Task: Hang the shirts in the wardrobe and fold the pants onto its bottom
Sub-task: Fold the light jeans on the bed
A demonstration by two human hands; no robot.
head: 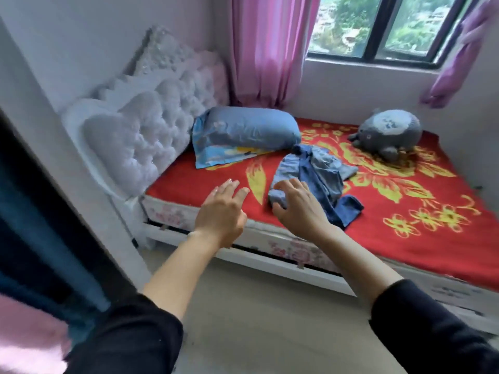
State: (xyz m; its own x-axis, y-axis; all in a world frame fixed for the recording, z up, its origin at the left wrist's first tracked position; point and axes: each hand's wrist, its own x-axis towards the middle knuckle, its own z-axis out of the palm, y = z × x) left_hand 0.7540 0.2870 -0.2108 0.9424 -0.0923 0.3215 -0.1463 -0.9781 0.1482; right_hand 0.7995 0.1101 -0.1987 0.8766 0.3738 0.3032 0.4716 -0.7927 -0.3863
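Crumpled blue garments (318,171) on the bed (421,233), long axis near-to-far. Over the pile's near end, right hand (297,209), fingers spread and loosely bent, gripping nothing; left hand (221,209), spread, just left, apart.

Bed (405,217) with red flowered cover, carrying: blue clothes (316,171) lying crumpled just beyond the right hand (297,209); blue pillow (245,128) resting farther off, beyond the left hand (221,209); grey plush toy (388,133) sitting well beyond and right of both hands.

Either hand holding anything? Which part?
Nothing held. Left hand open above the blanket; right hand spread over the near end of the blue clothes, not gripping.
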